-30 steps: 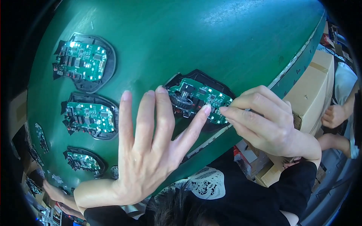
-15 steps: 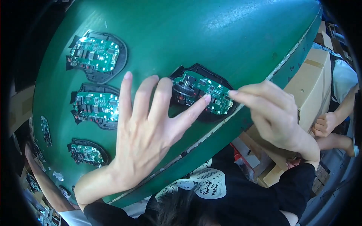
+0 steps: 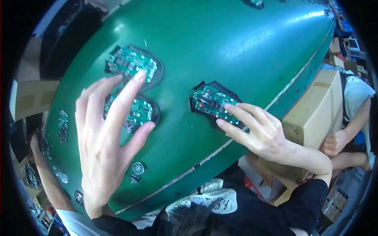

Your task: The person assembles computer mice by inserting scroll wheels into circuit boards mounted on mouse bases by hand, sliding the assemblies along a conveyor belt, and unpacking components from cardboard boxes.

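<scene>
A black computer mouse base (image 3: 198,108) with a green circuit board and a dark scroll wheel lies on the green table. My right hand (image 3: 262,131) holds its right end, the thumb low at the near side and the fingertips over the board. Stretched out over the left of the table, my left hand (image 3: 104,137) is open with fingers spread and holds nothing in sight. Beneath its fingertips lie two similar pieces, a farther mouse base (image 3: 136,59) and a nearer mouse base (image 3: 141,112), both partly covered by the hand.
Small wheels (image 3: 138,168) lie beside my left wrist. A loose circuit board (image 3: 63,126) is at the table's left side, where another person's arm (image 3: 53,177) reaches in. Beyond the table's edge at right are a cardboard box (image 3: 315,106) and another person's hand (image 3: 334,142).
My left hand has left the mouse base at right and moved left, over the others. My right hand has spread its fingers onto that base's end. The view has shifted.
</scene>
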`<action>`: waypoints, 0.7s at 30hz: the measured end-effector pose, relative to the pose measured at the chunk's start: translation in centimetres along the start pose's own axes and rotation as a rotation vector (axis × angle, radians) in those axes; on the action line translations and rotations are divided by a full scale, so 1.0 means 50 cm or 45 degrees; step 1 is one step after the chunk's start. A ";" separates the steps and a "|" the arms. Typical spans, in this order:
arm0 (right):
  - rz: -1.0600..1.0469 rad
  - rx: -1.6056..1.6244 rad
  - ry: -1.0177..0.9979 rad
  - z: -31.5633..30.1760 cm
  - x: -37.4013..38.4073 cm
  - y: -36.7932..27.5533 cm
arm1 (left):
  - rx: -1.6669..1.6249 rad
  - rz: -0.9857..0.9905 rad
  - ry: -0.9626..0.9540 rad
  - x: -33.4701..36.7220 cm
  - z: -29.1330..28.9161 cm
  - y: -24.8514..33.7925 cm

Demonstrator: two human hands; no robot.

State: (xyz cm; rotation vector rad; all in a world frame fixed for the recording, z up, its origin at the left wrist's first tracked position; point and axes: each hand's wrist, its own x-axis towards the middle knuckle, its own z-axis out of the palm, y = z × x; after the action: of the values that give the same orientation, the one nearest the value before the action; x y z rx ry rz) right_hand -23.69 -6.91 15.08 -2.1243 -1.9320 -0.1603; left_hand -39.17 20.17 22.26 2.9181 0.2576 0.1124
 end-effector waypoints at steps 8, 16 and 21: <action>0.215 -0.103 0.125 0.077 0.243 0.239 | -0.032 0.015 0.140 -0.041 -0.038 -0.016; 0.142 -0.228 0.265 0.028 0.297 0.212 | 0.136 0.025 0.286 -0.056 -0.037 -0.078; -0.044 0.082 0.056 -0.027 0.255 0.024 | 0.076 0.061 0.301 -0.073 -0.007 -0.101</action>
State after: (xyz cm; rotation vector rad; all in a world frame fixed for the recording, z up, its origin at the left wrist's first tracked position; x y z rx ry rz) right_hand -21.02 4.87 19.52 -2.0305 -1.9232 -0.1480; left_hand -43.61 24.47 21.31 2.9696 0.2307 0.4669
